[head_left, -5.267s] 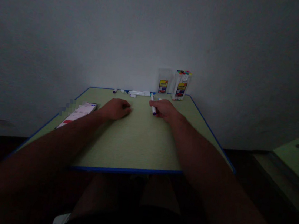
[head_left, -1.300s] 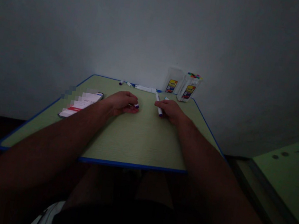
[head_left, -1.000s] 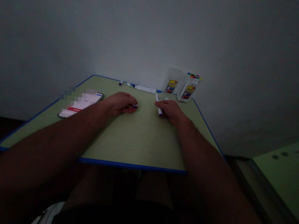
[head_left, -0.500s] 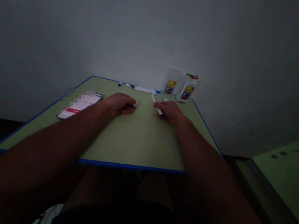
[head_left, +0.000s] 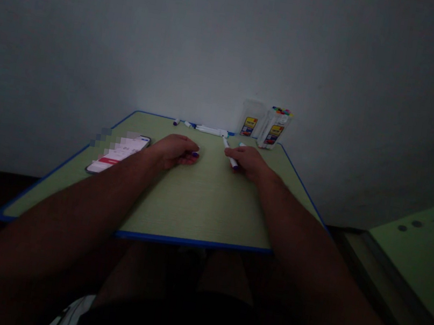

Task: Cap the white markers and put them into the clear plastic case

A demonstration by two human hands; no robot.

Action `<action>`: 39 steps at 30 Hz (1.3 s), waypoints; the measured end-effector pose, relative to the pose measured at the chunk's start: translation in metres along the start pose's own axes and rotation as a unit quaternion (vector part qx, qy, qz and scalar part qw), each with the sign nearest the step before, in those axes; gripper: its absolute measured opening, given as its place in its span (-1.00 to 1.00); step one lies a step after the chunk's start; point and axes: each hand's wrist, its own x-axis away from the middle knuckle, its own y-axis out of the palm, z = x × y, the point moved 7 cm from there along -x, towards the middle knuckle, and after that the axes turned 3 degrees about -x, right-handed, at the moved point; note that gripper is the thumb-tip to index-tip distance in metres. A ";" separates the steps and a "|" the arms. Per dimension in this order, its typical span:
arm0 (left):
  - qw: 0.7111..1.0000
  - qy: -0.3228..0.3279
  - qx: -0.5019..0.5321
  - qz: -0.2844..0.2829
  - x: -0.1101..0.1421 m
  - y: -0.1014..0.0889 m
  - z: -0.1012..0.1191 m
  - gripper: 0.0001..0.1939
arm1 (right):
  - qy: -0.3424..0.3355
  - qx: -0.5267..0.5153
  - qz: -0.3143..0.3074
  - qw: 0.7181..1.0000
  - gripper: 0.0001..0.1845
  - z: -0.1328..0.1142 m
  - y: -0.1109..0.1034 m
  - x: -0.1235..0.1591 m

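Observation:
My left hand (head_left: 178,151) is closed over the table, its fingertips pinching a small white and purple marker cap (head_left: 195,154). To the right of it, my right hand (head_left: 249,160) grips a white marker (head_left: 230,159) with a purple end. That marker slants, its dark tip pointing away from me and the purple end toward me. A gap of bare tabletop separates the two hands. Just behind my right hand, a pale cap-like piece (head_left: 242,145) is partly hidden by the fingers.
The green table (head_left: 194,208) has a blue edge and stands against a grey wall. Along its back edge lie white markers (head_left: 211,131) and loose caps (head_left: 176,121). A clear case (head_left: 250,118) stands beside a marker-filled case (head_left: 274,129). A phone (head_left: 120,153) lies left.
The whole view has shifted a little, so things sit slightly further right. Both hands keep their hold on the cap and the marker, with hardly any movement.

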 end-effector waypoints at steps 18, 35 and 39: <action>1.000 0.006 0.000 0.000 -0.004 -0.003 -0.002 -0.85 | 0.022 -0.003 0.019 1.000 -0.63 -0.001 0.000 0.002; 0.999 0.022 -0.021 0.025 -0.006 -0.009 -0.001 -0.96 | -0.013 0.032 0.041 0.999 -0.82 0.000 -0.011 -0.006; 0.998 0.038 -0.024 0.034 -0.011 -0.012 0.000 -0.95 | -0.011 0.018 0.039 0.999 -0.82 -0.003 -0.011 -0.002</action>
